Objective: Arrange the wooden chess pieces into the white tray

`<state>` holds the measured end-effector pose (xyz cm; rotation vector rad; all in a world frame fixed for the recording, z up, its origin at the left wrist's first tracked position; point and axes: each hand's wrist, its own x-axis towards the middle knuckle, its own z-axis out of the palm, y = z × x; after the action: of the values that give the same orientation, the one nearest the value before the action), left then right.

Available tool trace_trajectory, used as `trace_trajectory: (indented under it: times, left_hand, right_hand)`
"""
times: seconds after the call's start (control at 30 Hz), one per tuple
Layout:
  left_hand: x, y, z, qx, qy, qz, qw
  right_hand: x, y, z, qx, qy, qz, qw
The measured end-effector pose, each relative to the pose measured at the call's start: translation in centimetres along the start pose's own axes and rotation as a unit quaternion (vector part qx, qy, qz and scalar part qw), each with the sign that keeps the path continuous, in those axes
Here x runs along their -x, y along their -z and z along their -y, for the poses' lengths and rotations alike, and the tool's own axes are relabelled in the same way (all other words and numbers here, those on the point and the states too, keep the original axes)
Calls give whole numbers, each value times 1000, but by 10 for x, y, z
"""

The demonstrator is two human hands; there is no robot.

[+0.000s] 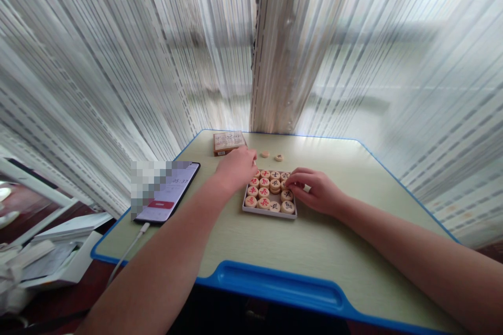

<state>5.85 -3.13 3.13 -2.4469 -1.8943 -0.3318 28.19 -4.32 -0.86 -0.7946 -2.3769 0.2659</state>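
Note:
Round wooden Chinese chess pieces (264, 193) with red and black characters fill most of a shallow white tray (271, 213). One piece (275, 184) sits higher than those around it, and a gap shows below it. At the tray's far left corner, my left hand (238, 167) is closed with curled fingers; a small pale thing shows at its fingertips, too little to name. My right hand (316, 188) reaches over the right edge, thumb and forefinger pinched on a chess piece (288, 183) in the right column, partly hidden by the fingers.
Two loose pieces (279, 157) lie beyond the tray. A printed box (229, 141) stands at the table's back left. A phone (171, 196) with a charging cable (133, 245) lies at left. The table (353, 230) has a blue rim with a molded groove (279, 285); curtains hang behind.

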Motion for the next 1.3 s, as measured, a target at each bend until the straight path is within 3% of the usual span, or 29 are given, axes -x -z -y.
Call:
trace_trajectory:
  times: [0.27, 0.6, 0.73, 0.97, 1.3]
  left_hand:
    - [1, 1, 0, 9, -37, 18, 999]
    - [-5, -3, 3, 104, -54, -90, 989]
    - [-4, 0, 1, 136, -84, -77, 984]
    - [3, 2, -13, 203, -205, -55, 956]
    - [7, 4, -15, 244, -183, -2, 952]
  right_hand:
    - [-1, 0, 1, 4, 2, 4, 1000]
    - [0, 0, 1, 6, 11, -2, 1000]
    - [0, 0, 1, 10, 11, -4, 1000]
    - [-1, 1, 1, 5, 7, -4, 1000]
    - [0, 0, -1, -4, 7, -10, 1000]
